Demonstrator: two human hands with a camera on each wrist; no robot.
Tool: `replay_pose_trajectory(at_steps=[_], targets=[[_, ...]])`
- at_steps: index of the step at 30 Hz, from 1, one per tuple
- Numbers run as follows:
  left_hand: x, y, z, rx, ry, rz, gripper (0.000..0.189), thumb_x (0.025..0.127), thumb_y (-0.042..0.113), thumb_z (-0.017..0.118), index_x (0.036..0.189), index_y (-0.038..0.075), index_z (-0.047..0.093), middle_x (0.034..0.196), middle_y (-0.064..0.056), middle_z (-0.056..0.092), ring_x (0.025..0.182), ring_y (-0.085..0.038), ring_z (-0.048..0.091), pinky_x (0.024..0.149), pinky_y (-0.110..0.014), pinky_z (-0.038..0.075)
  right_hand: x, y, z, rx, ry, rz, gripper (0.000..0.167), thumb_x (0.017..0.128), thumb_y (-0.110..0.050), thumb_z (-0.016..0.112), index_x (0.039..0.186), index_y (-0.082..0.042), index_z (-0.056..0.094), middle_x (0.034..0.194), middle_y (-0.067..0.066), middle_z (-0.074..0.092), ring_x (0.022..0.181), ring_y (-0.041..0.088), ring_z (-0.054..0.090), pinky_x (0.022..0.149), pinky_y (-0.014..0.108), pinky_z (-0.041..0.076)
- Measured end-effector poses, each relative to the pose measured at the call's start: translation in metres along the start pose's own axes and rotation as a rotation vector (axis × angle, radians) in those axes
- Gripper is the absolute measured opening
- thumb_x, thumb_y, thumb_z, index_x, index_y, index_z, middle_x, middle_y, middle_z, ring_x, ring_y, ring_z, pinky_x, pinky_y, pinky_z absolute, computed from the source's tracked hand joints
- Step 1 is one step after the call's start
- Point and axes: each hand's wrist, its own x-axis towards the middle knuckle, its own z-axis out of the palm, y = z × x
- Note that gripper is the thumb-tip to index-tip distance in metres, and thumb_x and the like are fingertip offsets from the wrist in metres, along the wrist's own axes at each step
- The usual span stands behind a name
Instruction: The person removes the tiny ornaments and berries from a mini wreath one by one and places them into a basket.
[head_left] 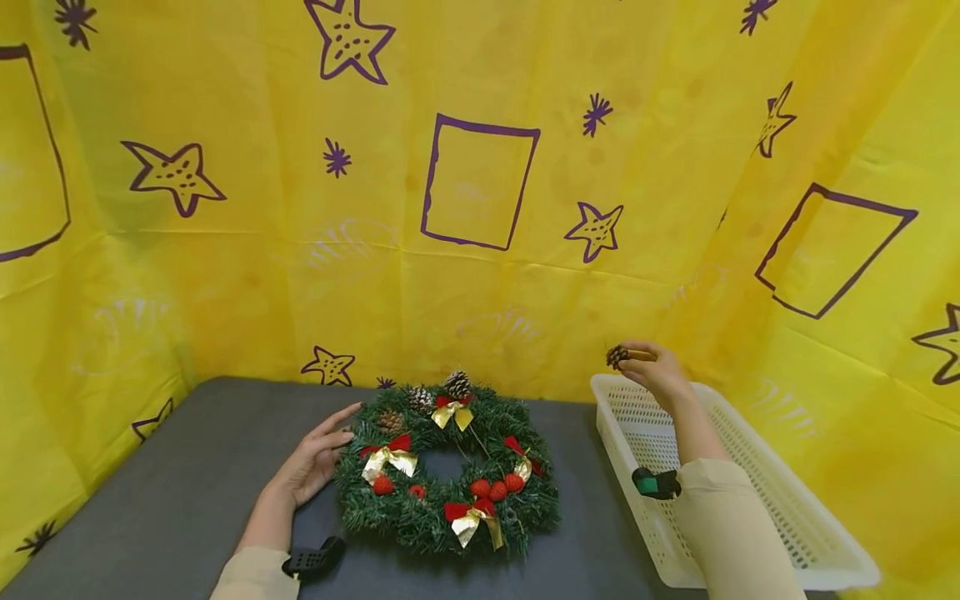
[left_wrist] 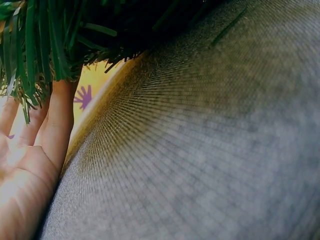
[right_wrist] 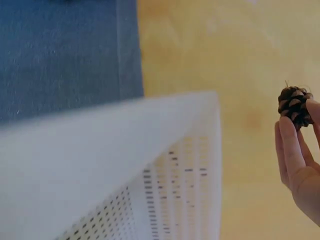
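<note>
Right hand (head_left: 658,379) pinched brown scaly pine cone (head_left: 617,357) | round green bow-trimmed wreath (head_left: 431,521) lay well leftward | left hand (head_left: 313,460) nearer, fingers extended at its edge

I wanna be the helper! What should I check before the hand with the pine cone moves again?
1. Pine cone held? Ok: the right hand pinches it.
2. Wreath resting on the table? Ok: it lies there.
3. Left hand at the wreath? Ok: its fingers touch the left edge.
4. Pine cone over the wreath, if it's going there? Not ok: it's up near the far end of the white basket.
5. Something to fasten it with? Cannot tell: a thin strand sticks up from the pine cone, but what it's for isn't clear.
</note>
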Motion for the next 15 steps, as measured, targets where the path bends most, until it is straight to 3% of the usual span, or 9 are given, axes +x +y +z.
replay_pose_trajectory(at_steps=[9, 15], targets=[[-0.001, -0.001, -0.002, 0.011, 0.010, -0.007, 0.062, 0.101, 0.013, 0.048, 0.159, 0.021, 0.025, 0.166, -0.014, -0.020, 0.071, -0.001, 0.037, 0.059, -0.023, 0.025, -0.008, 0.017, -0.017, 0.002, 0.029, 0.027, 0.058, 0.100, -0.005, 0.053, 0.151, 0.006, 0.029, 0.154, 0.030, 0.026, 0.092, -0.003, 0.062, 0.099, 0.021, 0.051], [0.000, 0.000, -0.001, 0.002, -0.010, 0.007, 0.061, 0.101, 0.013, 0.048, 0.158, 0.022, 0.027, 0.166, -0.015, -0.020, 0.071, 0.002, 0.040, 0.058, -0.019, 0.029, -0.012, 0.026, -0.031, 0.025, 0.054, 0.044, 0.058, 0.099, -0.004, 0.054, 0.150, 0.008, 0.029, 0.138, 0.021, 0.041, 0.088, -0.005, 0.064, 0.094, 0.020, 0.052]])
